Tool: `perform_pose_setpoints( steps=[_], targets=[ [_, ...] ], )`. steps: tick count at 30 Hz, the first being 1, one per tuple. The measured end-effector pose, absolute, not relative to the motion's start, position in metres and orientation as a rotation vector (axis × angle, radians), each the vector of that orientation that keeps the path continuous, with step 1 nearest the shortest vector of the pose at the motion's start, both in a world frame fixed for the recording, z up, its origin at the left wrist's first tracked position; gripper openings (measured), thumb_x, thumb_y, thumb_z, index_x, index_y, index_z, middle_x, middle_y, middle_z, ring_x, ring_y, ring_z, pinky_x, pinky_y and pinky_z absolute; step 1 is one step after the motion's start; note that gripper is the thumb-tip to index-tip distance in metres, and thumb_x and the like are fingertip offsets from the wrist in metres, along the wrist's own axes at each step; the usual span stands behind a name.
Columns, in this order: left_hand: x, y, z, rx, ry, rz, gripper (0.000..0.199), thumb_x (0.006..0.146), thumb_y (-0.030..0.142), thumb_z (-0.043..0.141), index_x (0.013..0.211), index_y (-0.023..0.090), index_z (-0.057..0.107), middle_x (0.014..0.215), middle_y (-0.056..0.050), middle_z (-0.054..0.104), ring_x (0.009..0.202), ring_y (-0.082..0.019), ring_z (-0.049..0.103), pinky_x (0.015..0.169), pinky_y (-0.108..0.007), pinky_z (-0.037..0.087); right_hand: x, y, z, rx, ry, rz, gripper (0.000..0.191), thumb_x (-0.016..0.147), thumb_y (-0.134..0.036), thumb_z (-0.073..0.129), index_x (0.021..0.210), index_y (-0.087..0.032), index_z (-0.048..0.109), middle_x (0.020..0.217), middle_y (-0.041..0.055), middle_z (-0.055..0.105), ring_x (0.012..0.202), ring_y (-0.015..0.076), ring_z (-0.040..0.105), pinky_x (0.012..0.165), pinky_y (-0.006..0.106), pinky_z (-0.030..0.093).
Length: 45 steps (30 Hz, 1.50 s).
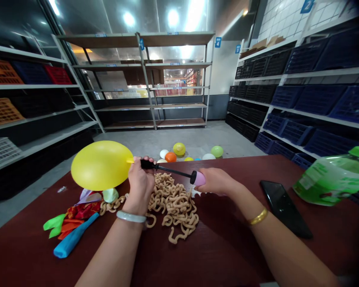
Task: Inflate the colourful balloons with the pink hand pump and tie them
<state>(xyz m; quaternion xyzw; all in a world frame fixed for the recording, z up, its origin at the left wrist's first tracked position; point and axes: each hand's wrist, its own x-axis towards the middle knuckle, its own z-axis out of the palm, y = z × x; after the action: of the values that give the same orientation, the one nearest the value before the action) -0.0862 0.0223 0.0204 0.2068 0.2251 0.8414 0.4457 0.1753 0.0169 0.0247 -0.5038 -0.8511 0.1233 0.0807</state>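
Note:
A swollen yellow balloon (102, 165) hangs at the left, its neck on the tip of a hand pump (173, 171). My left hand (141, 177) is wrapped round the pump's black front end, beside the balloon's neck. At the other end, my right hand (214, 180) grips the pink barrel, with the dark rod showing between the two parts. Under the pump lies a heap of beige curled pieces (179, 205). Uninflated balloons lie at the left, among them a blue one (74, 237), a green one (54, 225) and red ones.
On the brown table (227, 247), a black phone (284, 207) and a green liquid bottle (332, 177) stand or lie at the right. Several inflated balloons (178, 149) rest on the floor beyond the far edge. Shelves with crates (323, 97) line both sides.

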Motion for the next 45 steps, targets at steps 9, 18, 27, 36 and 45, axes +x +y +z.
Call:
perform_pose_setpoints(
  steps=[9, 18, 27, 36, 45],
  targets=[
    [-0.012, 0.002, 0.001, 0.625, 0.521, 1.918, 0.023, 0.086, 0.034, 0.071, 0.085, 0.019, 0.054, 0.077, -0.001, 0.058, 0.070, -0.014, 0.058, 0.069, -0.030, 0.052, 0.160, 0.011, 0.016, -1.476, -2.502, 0.338, 0.043, 0.073, -0.057, 0.070, 0.100, -0.023, 0.065, 0.095, 0.0071, 0.074, 0.085, 0.0278, 0.068, 0.061, 0.030, 0.036],
    [-0.004, -0.005, 0.002, 0.694, 0.557, 1.895, 0.023, 0.088, 0.037, 0.069, 0.087, 0.019, 0.054, 0.079, -0.001, 0.058, 0.070, -0.014, 0.059, 0.070, -0.031, 0.053, 0.157, 0.010, 0.014, -1.450, -2.452, 0.433, 0.044, 0.073, -0.054, 0.072, 0.106, -0.025, 0.066, 0.099, 0.0056, 0.074, 0.085, 0.0269, 0.068, 0.061, 0.029, 0.036],
    [-0.078, 0.015, 0.025, 0.574, 0.568, 2.024, 0.024, 0.083, 0.021, 0.072, 0.083, 0.021, 0.048, 0.074, 0.001, 0.056, 0.070, -0.014, 0.058, 0.069, -0.031, 0.050, 0.183, 0.021, 0.024, -1.443, -2.527, 0.619, 0.037, 0.068, -0.048, 0.074, 0.095, -0.023, 0.068, 0.092, 0.0041, 0.074, 0.075, 0.0220, 0.066, 0.057, 0.028, 0.036],
    [-0.032, 0.009, 0.006, 0.620, 0.534, 1.958, 0.022, 0.089, 0.031, 0.068, 0.083, 0.019, 0.050, 0.078, 0.000, 0.056, 0.071, -0.014, 0.058, 0.071, -0.031, 0.051, 0.169, 0.015, 0.022, -1.499, -2.531, 0.351, 0.037, 0.072, -0.053, 0.072, 0.093, -0.023, 0.066, 0.089, 0.0059, 0.074, 0.079, 0.0268, 0.068, 0.058, 0.030, 0.036],
    [0.008, -0.009, -0.002, 0.714, 0.546, 1.875, 0.028, 0.086, 0.041, 0.071, 0.088, 0.020, 0.054, 0.080, 0.000, 0.058, 0.072, -0.014, 0.059, 0.074, -0.032, 0.053, 0.155, 0.009, 0.016, -1.455, -2.469, 0.371, 0.041, 0.075, -0.056, 0.069, 0.099, -0.023, 0.064, 0.093, 0.0058, 0.074, 0.081, 0.0266, 0.068, 0.059, 0.030, 0.035]
  ],
)
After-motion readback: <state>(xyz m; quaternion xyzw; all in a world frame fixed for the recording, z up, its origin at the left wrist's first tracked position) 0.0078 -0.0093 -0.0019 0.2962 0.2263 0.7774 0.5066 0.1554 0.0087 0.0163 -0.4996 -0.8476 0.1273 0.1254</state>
